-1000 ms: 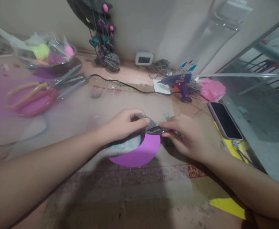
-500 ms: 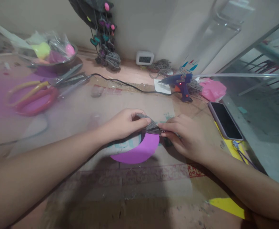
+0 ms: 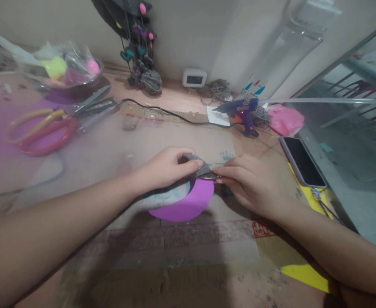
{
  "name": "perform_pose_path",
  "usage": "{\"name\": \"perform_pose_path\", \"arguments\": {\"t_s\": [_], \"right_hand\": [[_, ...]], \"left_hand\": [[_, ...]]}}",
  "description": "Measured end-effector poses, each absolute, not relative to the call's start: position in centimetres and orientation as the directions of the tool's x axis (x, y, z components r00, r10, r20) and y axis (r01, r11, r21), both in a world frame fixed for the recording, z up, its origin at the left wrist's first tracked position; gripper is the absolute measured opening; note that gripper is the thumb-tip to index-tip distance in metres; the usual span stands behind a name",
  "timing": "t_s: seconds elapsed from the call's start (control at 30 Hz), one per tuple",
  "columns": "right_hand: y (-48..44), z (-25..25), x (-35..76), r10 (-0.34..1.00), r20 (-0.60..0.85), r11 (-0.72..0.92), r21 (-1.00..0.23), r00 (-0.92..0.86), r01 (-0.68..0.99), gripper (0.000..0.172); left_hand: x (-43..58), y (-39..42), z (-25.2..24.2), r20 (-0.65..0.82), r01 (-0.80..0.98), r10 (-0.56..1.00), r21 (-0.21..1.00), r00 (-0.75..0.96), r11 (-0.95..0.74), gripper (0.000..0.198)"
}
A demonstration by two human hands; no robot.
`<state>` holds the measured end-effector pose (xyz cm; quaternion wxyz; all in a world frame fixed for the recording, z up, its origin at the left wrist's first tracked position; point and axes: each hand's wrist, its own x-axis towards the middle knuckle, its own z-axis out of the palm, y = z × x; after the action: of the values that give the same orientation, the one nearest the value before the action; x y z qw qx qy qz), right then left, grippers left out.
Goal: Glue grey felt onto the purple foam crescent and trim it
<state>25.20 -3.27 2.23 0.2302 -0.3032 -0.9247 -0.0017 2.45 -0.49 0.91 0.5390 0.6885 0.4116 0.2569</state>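
Forearms come in from the bottom corners, both cut off by the frame edge, and meet over a flattened cardboard sheet (image 3: 175, 248) that covers the work surface. A yellow paper scrap (image 3: 303, 277) lies by the right arm, partly hidden beneath it.

The left hand (image 3: 164, 169) and right hand (image 3: 249, 184) both pinch one small grey ribbed piece (image 3: 203, 170) between thumb and fingertips, one at each end, fingers drawn close together. The grey piece sits just above the far edge of a purple foam disc (image 3: 183, 205) lying flat on the cardboard; whether the two touch cannot be made out. The left hand and wrist cover much of the disc's left side.

Red print (image 3: 261, 229) on the cardboard and teal print near the hands are too blurred to read.

To the right lies a dark-screened phone (image 3: 302, 161). Beyond it rest a blue glue gun (image 3: 241, 113) with a black cable (image 3: 162, 112) and a pink bag (image 3: 286, 119).

On the left, smeared by blur, lie scissors (image 3: 40, 128) with red and yellow handles, and behind them a bowl (image 3: 69, 87) of plastic-wrapped bits.

Against the wall stands a small white clock (image 3: 194, 78), its digits illegible, and a dark wire ornament (image 3: 139, 42), its top cut off.
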Motion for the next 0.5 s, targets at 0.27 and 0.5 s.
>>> {"name": "perform_pose_path", "arguments": {"t_s": [0.27, 0.5], "right_hand": [[-3.42, 2.76, 25.18, 0.591, 0.425, 0.801, -0.207, -0.686, 0.562, 0.017], [-3.56, 2.1, 25.06, 0.582, 0.41, 0.804, -0.165, -0.702, 0.571, 0.018]], "left_hand": [[2.37, -0.5, 0.89, -0.072, 0.278, 0.841, 0.956, 0.537, -0.095, 0.026], [2.4, -0.41, 0.72, -0.061, 0.283, 0.843, 0.953, 0.535, -0.11, 0.027]]}}
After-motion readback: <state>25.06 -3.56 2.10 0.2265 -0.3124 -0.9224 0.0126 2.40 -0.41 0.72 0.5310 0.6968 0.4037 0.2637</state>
